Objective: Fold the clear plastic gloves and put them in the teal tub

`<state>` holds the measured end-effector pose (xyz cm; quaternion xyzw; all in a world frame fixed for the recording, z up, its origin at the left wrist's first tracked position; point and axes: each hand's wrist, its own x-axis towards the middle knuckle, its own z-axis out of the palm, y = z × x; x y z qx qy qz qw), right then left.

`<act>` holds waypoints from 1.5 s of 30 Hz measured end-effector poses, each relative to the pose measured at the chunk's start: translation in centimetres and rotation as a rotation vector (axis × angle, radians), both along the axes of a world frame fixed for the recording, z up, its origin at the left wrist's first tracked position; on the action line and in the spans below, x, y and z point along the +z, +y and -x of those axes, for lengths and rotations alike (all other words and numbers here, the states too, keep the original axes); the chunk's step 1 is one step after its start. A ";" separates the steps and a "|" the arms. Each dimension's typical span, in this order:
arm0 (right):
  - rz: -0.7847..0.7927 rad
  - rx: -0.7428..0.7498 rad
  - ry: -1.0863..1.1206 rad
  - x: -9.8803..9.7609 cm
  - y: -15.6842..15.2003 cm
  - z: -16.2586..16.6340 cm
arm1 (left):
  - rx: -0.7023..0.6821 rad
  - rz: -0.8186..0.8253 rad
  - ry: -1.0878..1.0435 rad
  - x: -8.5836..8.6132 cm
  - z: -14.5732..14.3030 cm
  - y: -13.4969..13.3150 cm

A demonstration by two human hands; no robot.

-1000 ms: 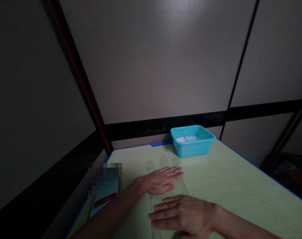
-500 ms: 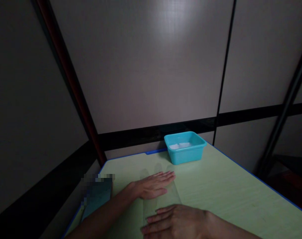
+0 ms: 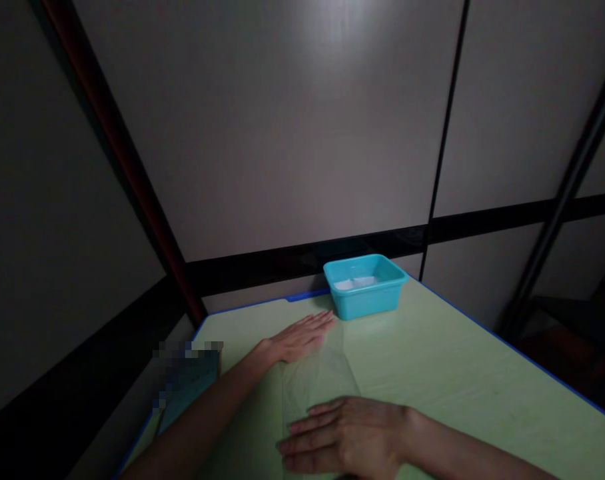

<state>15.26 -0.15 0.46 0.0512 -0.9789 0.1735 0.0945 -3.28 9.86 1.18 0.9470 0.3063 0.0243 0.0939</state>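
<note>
A thin clear plastic sheet or glove [image 3: 316, 377] lies flat on the pale green table [image 3: 432, 360]. My left hand [image 3: 298, 337] rests open and flat on its far end, fingers stretched toward the teal tub [image 3: 365, 285]. My right hand [image 3: 345, 433] lies open and flat on the near end of the sheet, fingers pointing left. Neither hand grips anything.
The teal tub stands at the table's far edge with something pale inside. A blue-green flat packet [image 3: 187, 390] lies at the table's left edge. Grey wall panels with dark rails close in behind and to the left. The table has a blue rim.
My left hand has slid farther away along the sheet toward the tub. My right hand stays pressed on the near end. The view has shifted a little.
</note>
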 end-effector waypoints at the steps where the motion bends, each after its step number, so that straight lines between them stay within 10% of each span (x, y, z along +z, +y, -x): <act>1: 0.004 -0.004 -0.001 0.2 -0.1 0.0 | -0.002 0.007 0.005 -0.2 0.0 0.1; 25: -0.085 -0.038 0.014 2.0 -0.5 -0.5 | 0.141 -0.076 0.068 -0.2 -0.1 0.8; 35: -0.138 -0.828 0.159 0.2 4.0 -3.5 | 0.338 -0.142 -0.105 1.3 2.8 -5.7; 45: -0.036 -0.778 0.091 -0.2 3.2 -2.4 | 0.634 -0.155 -0.151 -0.5 5.6 -9.9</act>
